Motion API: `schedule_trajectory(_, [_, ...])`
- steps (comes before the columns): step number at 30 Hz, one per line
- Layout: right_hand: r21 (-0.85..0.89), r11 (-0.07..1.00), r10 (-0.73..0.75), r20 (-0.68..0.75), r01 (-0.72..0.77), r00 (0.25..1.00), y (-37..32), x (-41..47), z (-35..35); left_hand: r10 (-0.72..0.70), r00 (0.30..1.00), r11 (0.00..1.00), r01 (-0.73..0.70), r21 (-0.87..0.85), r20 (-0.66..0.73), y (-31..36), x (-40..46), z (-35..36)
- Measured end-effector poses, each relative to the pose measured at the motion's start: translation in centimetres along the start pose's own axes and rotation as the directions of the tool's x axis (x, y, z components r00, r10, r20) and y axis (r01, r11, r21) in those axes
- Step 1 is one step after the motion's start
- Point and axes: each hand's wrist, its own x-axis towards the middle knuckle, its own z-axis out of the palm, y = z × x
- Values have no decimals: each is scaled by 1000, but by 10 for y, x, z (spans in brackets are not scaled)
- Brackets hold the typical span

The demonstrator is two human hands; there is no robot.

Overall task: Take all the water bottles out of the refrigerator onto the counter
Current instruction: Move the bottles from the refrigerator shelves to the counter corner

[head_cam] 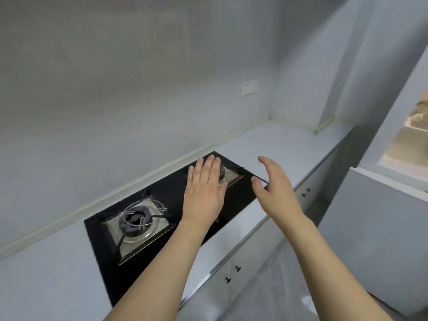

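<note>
No water bottle is in view. A pale grey counter [284, 144] runs from the near left to the far right corner. My left hand [203, 193] hovers flat, palm down, over the black gas hob, fingers together and holding nothing. My right hand [275, 188] is held beside it on edge, fingers spread loosely, with nothing in it, above the hob's right end and the counter's front part. A white boxy unit [375, 218] stands at the right; whether it is the refrigerator I cannot tell.
A black gas hob [162, 200] with two burners is set into the counter. White cabinet doors with small dark knobs [237, 268] sit below the counter edge. A wall socket [249, 87] is on the back wall. A doorway opens at the far right.
</note>
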Motion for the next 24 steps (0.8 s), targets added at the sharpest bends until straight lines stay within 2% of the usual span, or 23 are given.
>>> schedule_trajectory(10, [-57,979,181,-218,-198,959,118,33,-93,238,969,967,-230,-109,63,122,94,99])
schedule_trajectory(16, [-126,950,238,-298,-285,925,198,92,-134,334,938,926,-310,-214,89,182,170,174])
schedule_trajectory(24, [-200,907,281,-369,-371,886,270,168,-191,403,911,878,-357,-319,89,254,272,245])
